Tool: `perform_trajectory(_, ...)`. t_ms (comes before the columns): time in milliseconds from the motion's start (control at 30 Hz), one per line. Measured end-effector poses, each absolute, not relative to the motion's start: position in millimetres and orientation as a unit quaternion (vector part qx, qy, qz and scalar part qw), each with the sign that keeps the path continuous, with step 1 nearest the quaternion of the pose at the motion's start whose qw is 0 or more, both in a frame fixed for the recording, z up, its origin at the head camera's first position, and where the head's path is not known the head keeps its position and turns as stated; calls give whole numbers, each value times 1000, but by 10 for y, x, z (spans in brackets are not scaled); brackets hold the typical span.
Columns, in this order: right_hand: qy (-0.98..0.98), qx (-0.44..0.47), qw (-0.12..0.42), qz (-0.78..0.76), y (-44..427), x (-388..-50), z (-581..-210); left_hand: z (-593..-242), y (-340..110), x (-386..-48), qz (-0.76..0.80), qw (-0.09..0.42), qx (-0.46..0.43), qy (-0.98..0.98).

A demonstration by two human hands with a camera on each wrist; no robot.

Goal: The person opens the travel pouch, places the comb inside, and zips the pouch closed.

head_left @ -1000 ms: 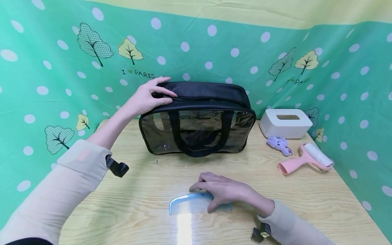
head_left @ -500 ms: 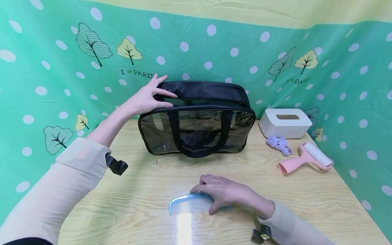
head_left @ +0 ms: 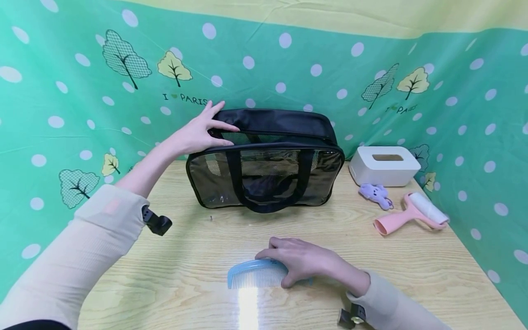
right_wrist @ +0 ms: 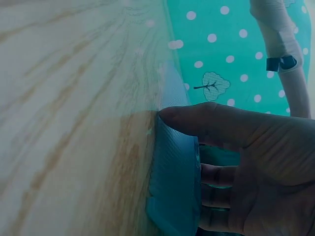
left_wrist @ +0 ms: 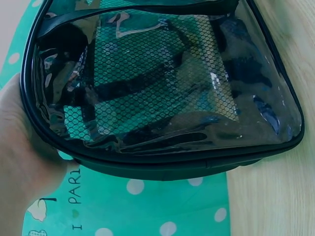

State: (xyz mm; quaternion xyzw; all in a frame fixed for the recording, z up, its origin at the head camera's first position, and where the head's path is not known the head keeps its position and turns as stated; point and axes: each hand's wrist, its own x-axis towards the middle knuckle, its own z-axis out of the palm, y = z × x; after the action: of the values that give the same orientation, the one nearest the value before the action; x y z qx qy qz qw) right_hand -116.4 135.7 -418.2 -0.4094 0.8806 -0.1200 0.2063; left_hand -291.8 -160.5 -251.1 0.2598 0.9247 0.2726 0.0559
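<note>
Propping the bag (head_left: 269, 166) wider open than a second ago, centre of head view, with left hand (head_left: 197, 133) splayed. Half hidden behind it, far left of left wrist view; in right wrist view, pinching the comb (right_wrist: 173, 184), lower centre, with right hand (right_wrist: 273, 169), likely for control.

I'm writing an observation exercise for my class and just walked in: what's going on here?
A person has both hands busy at a wooden table. The left hand rests at the top of a black, see-through-fronted bag, where the opening gapes. The right hand grips a blue comb in front of the bag, not inside it. To the right sit a white slotted box, a purple toy and a pink-handled roller, all untouched.
</note>
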Motion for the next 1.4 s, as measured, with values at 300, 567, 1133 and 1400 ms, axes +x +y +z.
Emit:
perform_trajectory(300,882,-405,207,-120,1339,-1158,-4176,-2534,-1637,-2906,280,50,262,922)
perform_trajectory(567,882,-397,218,-131,1339,-1156,-4185,-2532,-1636,-2904,274,54,262,924)
perform_trajectory(1133,896,-385,158,-157,1424,-1358,-3992,-2493,-1647,-2949,241,75,253,934)
perform_trajectory(1400,902,-384,101,-172,1628,-1380,-3752,-2489,-1588,-2971,235,81,257,934)
